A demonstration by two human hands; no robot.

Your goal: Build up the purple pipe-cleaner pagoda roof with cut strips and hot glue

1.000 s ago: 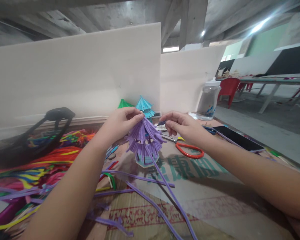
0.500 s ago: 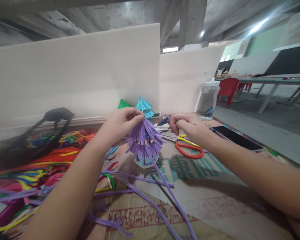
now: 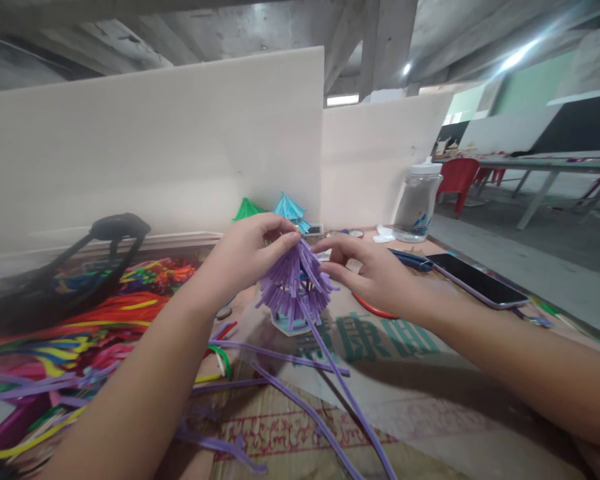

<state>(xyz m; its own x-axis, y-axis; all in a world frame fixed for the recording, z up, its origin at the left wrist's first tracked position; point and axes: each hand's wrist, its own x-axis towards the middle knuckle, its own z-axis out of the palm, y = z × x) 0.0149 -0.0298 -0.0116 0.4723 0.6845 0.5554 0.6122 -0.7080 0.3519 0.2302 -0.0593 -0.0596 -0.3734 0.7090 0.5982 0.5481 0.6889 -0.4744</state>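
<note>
A small two-tiered pavilion model (image 3: 296, 280), its roofs made of purple pipe cleaners, stands upright on a pale eight-sided base. My left hand (image 3: 260, 250) is closed at the roof's peak, thumb and fingers pinching the tip. On the other side, my right hand (image 3: 367, 270) has its thumb and forefinger apart, fingertips at the right slope of the upper roof; I see nothing held in it. Long purple pipe cleaners (image 3: 347, 393) stretch from the model toward me. Partly hidden under my right hand are red-handled scissors (image 3: 375, 308). A dark blue tool (image 3: 411, 260) lies just beyond my right wrist.
Bundles of coloured pipe cleaners (image 3: 115, 313) cover the left side, near a blurred black object (image 3: 120, 230). Behind stand a green model roof (image 3: 249, 209) and a light-blue one (image 3: 289, 207). A water bottle (image 3: 419, 203) and phone (image 3: 477, 280) are at right.
My right hand has let go of the dark blue tool, which now lies to its right, and has opened at the roof. My left hand and the model have shifted slightly right.
</note>
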